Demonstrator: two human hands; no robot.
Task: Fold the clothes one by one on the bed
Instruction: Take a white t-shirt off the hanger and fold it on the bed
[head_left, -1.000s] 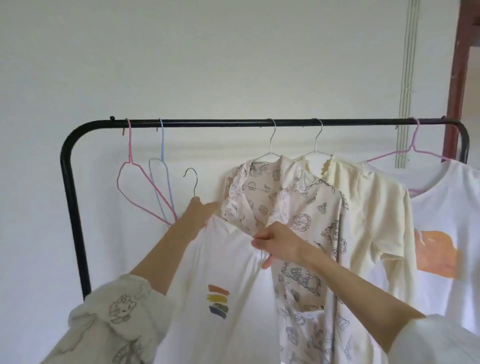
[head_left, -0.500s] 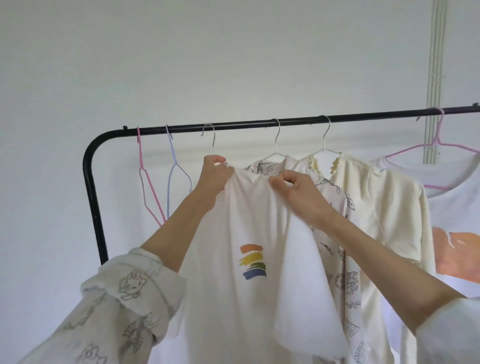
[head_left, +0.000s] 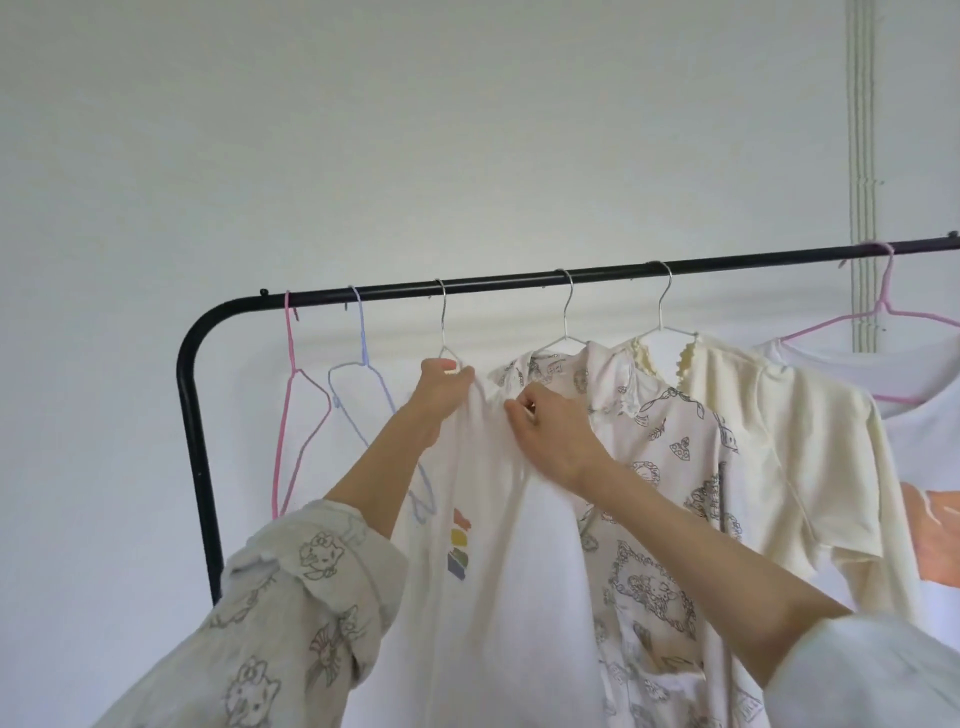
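While the white shirt (head_left: 498, 545) hangs long-axis down from the rail (head_left: 519, 283), both hands pinch its collar: left hand (head_left: 441, 384) at the hanger (head_left: 443, 332), right hand (head_left: 550, 426) just right, seemingly bunching fabric.

Along the black metal clothes rail (head_left: 519, 283), the left end near the bent corner has the most free room: only a bare pink wire hanger (head_left: 291, 415) and a bare pale blue wire hanger (head_left: 363, 395) hang there, with open gaps between them. From the middle to the right end, the printed white shirt (head_left: 654, 499), the cream long-sleeved top (head_left: 769, 457) and a white T-shirt with an orange print (head_left: 924, 447) hang close together, leaving no clear passage. Above the rail is the bare white wall (head_left: 415, 130).
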